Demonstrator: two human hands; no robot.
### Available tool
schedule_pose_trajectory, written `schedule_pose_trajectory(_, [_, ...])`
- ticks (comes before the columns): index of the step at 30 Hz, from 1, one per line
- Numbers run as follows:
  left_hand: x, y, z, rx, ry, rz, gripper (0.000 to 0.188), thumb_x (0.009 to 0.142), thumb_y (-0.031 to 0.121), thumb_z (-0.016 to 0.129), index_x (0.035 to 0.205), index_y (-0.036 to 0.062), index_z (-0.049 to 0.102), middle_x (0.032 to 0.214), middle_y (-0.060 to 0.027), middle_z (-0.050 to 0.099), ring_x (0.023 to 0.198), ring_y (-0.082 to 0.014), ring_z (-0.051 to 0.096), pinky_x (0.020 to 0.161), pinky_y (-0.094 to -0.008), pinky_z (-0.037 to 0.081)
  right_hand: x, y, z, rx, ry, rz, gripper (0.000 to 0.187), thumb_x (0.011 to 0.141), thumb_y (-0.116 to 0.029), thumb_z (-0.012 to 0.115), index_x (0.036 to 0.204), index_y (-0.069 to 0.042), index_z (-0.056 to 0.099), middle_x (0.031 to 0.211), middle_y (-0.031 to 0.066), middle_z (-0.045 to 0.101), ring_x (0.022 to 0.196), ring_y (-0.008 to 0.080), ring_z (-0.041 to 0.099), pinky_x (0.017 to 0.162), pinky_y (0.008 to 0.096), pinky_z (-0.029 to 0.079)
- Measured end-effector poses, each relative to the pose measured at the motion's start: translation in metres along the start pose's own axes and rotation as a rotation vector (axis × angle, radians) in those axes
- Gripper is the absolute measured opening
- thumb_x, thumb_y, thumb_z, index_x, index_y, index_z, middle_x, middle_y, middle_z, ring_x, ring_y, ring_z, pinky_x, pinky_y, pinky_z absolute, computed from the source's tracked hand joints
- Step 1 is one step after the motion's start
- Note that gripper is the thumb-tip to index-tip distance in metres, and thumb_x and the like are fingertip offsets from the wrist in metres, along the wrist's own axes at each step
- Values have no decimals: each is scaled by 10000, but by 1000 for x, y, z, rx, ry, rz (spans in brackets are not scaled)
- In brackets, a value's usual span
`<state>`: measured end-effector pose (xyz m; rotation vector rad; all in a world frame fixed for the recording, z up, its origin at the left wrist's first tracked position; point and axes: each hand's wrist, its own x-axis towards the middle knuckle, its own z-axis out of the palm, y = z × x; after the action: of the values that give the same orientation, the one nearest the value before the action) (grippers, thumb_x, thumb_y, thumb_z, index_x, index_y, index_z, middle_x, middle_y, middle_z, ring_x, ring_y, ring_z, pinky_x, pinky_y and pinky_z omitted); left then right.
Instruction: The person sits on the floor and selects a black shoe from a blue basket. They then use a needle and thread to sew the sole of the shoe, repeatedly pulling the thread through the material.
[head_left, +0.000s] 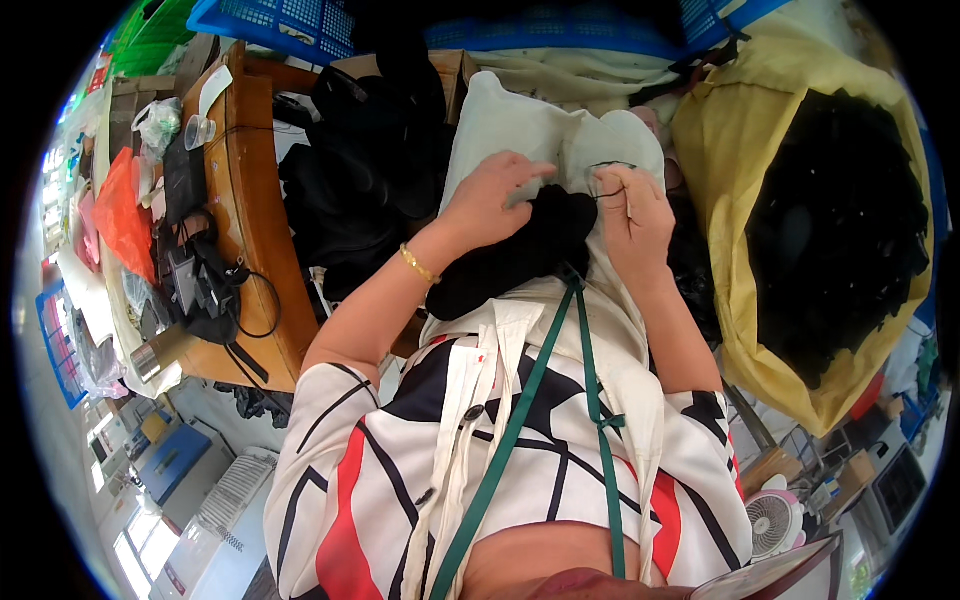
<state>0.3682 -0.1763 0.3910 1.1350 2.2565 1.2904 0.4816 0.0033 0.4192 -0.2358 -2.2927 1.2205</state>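
On my lap, over pale cloth [500,110], lies a dark, soft black fabric piece [515,250]; its exact kind is unclear. My left hand [497,198] is over its upper left side, thumb and fingers apart, with nothing visible between them. To the right, my right hand [634,205] is raised with thumb and fingertips pinched on a thin black thread [606,195], part of which loops above the fingers. The thread runs toward the black piece. A green cord [540,365] hangs down my front, ending at the fabric's lower edge.
At the right stands a yellow sack [735,250] filled with black pieces. Black fabric [360,150] is heaped to the left, beside a wooden table [255,220] carrying bags and a black strap. A blue basket [290,25] spans the far side. A fan [775,522] sits behind at right.
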Motion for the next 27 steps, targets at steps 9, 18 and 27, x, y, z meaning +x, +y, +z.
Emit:
schedule_pose_trajectory(9, [1,8,19,-101,-375,-602,226,804,211,734,730,5,678,658,-46,644,555,-106,542,529,-287,436,-18,-5,-16,-248,-69,-374,180,739,-18,706,895,-92,657,753,70,593,679,278,586,604,373,496])
schedule_pose_trajectory(18, [-22,-2,8,-797,-192,-852,117,840,116,744,824,40,656,752,-3,628,561,-53,497,469,-198,369,-42,36,-115,-18,-171,787,140,932,-57,616,1054,0,651,806,62,679,758,114,659,683,252,507])
schedule_pose_trajectory(27, [-18,-4,7,-1203,-191,-1024,118,910,102,675,850,53,586,772,-75,666,475,-85,522,419,-213,430,-9,9,5,-39,-447,240,82,864,-87,674,946,-83,674,841,86,632,762,273,637,648,342,504])
